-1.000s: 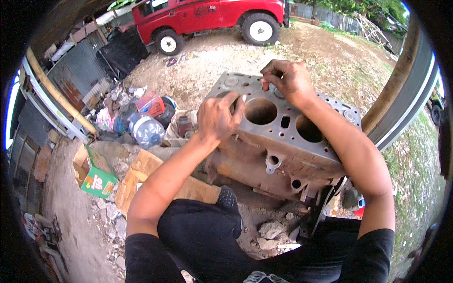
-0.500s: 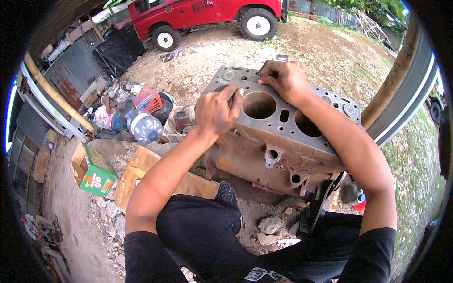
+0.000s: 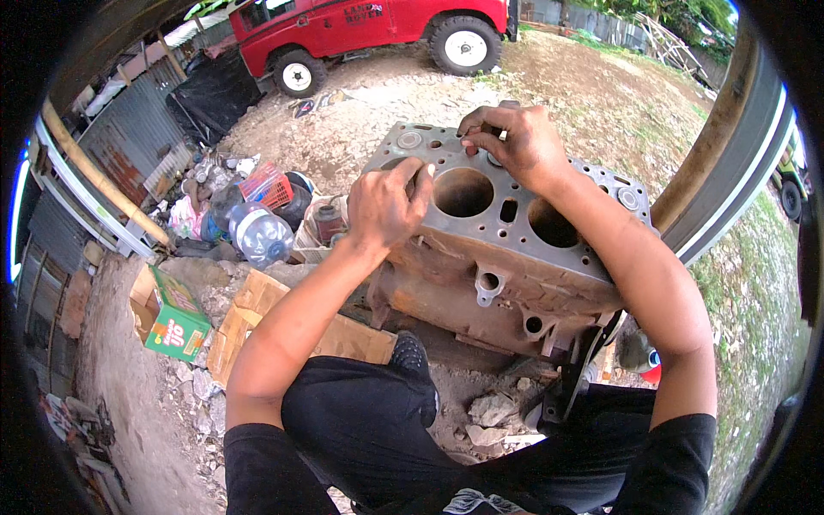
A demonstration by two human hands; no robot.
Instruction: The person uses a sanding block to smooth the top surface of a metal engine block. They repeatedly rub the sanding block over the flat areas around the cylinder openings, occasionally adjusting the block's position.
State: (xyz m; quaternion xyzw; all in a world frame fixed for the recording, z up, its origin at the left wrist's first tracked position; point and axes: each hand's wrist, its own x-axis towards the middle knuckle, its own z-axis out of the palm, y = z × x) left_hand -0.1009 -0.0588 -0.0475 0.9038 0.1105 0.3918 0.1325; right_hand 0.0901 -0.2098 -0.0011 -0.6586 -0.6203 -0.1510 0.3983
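Note:
A rusty brown engine block (image 3: 446,300) stands before me, its grey machined top face dotted with bolt holes and large round cylinder bores (image 3: 464,191). My left hand (image 3: 386,206) rests at the near left edge of that face, partly covering a bore. Its fingers are curled and the thumb lies along them; anything inside the grip is hidden. Toward the far edge, my right hand (image 3: 525,150) is bent in a pinch, fingertips low over the top face. Whether a small part sits between those fingertips is too small to make out. My right forearm crosses above the block's right end.
A green carton (image 3: 176,326) and flattened brown cardboard (image 3: 257,305) lie on the ground at left. Beyond them are a clear plastic bottle (image 3: 260,233), a red crate (image 3: 266,186) and scrap. A wooden post (image 3: 708,142) rises at right. A red vehicle (image 3: 360,34) stands behind.
The view has shifted slightly, moving the block a little left. My right hand's fingers have shifted and now form a rounder pinch. My left hand stays at the same edge.

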